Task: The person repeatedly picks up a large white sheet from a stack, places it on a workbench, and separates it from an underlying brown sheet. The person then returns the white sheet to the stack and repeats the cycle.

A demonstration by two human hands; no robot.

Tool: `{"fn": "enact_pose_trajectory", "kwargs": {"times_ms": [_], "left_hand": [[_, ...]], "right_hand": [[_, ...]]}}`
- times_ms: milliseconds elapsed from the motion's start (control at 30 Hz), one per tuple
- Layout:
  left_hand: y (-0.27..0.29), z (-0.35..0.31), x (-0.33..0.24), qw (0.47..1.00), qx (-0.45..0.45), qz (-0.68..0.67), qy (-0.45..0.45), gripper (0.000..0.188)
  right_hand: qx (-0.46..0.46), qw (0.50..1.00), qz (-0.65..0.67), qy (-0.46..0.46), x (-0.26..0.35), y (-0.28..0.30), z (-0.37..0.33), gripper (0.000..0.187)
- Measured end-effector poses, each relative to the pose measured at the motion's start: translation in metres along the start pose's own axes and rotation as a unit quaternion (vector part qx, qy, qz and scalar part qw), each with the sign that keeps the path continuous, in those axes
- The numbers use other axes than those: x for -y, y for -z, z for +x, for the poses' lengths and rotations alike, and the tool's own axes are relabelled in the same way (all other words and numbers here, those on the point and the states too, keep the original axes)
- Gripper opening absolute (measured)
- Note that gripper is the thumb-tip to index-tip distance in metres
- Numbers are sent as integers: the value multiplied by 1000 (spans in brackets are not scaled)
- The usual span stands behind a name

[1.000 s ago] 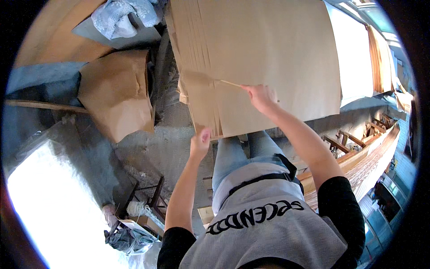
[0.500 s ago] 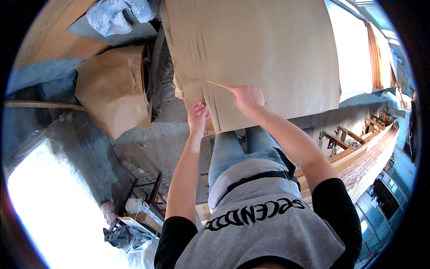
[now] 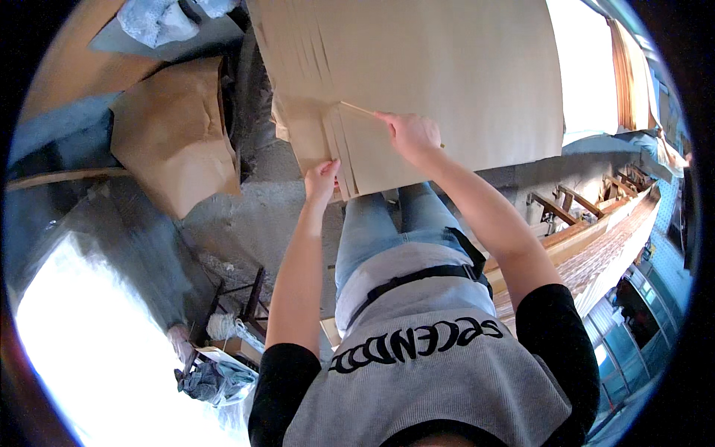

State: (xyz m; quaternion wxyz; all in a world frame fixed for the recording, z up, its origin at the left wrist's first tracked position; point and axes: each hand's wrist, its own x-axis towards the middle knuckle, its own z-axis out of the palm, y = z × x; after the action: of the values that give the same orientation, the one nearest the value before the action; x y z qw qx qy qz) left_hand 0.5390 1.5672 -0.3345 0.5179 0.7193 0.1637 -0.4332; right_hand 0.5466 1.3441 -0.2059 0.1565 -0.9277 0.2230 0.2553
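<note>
We see the brown paper sheets point(image 3: 447, 89) lying flat in front of the person, their left edges fanned in narrow steps and their far end cut off by the upper rim. The right hand point(image 3: 415, 139) is closed round a thin stick point(image 3: 357, 108), its tip at the stepped edges — the middle of the stick is hidden in the fist. The left hand point(image 3: 321, 181) is at the near left corner, fingers bunched narrow; whether they pinch a sheet, we cannot tell. Off to the left we find a crumpled brown paper point(image 3: 175, 134), and beyond it a pale cloth point(image 3: 156, 22), cropped at the top. Against a second ago, the left hand has moved up from below the corner onto the left margin — the right keeps its stick.
</note>
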Motion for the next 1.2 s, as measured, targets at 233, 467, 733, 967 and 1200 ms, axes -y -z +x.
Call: {"fn": "enact_pose_trajectory", "kwargs": {"times_ms": [233, 467, 733, 967, 1200], "left_hand": [[-1, -6, -12, 1000, -6, 17, 8, 36], [-1, -50, -11, 930, 198, -300, 77, 49], [-168, -71, 18, 891, 277, -356, 47, 36], [-270, -59, 13, 918, -58, -391, 39, 25], [-271, -90, 44, 911, -37, -403, 85, 27]], "right_hand": [[-1, 998, 28, 53, -3, -2, -3, 30], [-82, 975, 195, -65, -136, 11, -14, 29], [-175, 905, 295, -251, -346, 31, -94, 27], [-188, 961, 182, -87, -420, 42, -95, 24], [-59, 998, -26, 4, -418, 42, -83, 27]]}}
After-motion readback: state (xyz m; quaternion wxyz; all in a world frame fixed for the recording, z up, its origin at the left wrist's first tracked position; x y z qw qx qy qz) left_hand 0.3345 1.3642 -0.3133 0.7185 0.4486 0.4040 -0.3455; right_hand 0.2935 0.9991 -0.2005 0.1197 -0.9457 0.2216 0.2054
